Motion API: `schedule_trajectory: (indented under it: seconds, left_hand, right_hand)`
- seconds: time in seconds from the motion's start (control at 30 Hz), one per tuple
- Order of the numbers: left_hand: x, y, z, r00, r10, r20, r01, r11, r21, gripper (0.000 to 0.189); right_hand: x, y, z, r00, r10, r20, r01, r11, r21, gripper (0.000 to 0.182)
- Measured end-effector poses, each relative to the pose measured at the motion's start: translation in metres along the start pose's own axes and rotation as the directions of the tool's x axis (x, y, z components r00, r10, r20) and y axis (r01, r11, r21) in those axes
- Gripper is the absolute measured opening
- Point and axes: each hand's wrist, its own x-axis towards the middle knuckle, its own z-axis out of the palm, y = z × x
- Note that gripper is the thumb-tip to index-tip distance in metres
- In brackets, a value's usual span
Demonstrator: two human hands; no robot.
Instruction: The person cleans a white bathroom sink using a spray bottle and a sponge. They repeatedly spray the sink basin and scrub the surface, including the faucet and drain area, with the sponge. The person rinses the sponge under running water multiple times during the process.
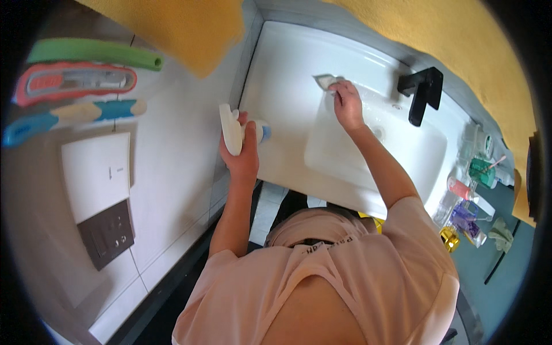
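Observation:
My left hand (241, 151) is wrapped around the neck of a white spray bottle (232, 131), held over the left end of a white washbasin (284, 108). Part of the bottle's body with a blue patch shows beyond my fingers. My right hand (347, 101) pinches a pale, greyish cloth (325, 81) against the rim by the back left corner of the bowl. Right of that hand stands a black faucet (424, 92). Small water drops dot the bowl near the drain.
Toiletries, among them a pink bottle (460, 188) and a green cup (482, 171), crowd the basin's right end. Yellow towels (465, 47) hang at the top. On the left wall are a green handle (95, 52), other handled tools and a white wall panel (98, 172).

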Motion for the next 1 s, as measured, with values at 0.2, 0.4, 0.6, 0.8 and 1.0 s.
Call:
schedule_trajectory:
  seconds: [0.2,0.4,0.6,0.8,1.0]
  left_hand:
    - [0.003,0.022,0.006,1.0,-0.021,0.004,0.021,0.994,0.107,0.024]
    - [-0.007,0.058,-0.003,0.999,-0.045,-0.001,0.044,0.988,0.149,0.017]
    - [-0.008,0.096,-0.014,0.992,0.125,0.001,-0.12,0.952,0.281,0.008]
    - [-0.018,0.112,-0.03,0.976,0.205,-0.067,-0.189,0.963,0.194,0.007]
    - [-0.027,0.116,-0.02,0.971,0.19,-0.145,-0.155,0.963,0.22,0.01]
  right_hand:
    - [0.112,-0.003,0.06,0.983,-0.114,-0.142,0.087,0.979,-0.185,0.026]
    - [0.12,-0.032,0.141,0.968,-0.249,0.034,0.251,0.963,-0.094,0.022]
    - [0.008,-0.094,0.117,0.794,-0.475,0.38,0.429,0.88,0.203,0.012]
    - [-0.039,-0.071,0.033,0.666,-0.554,0.499,0.501,0.828,0.252,0.015]
    - [-0.042,-0.123,0.083,0.783,-0.479,0.397,0.466,0.874,0.136,0.024]
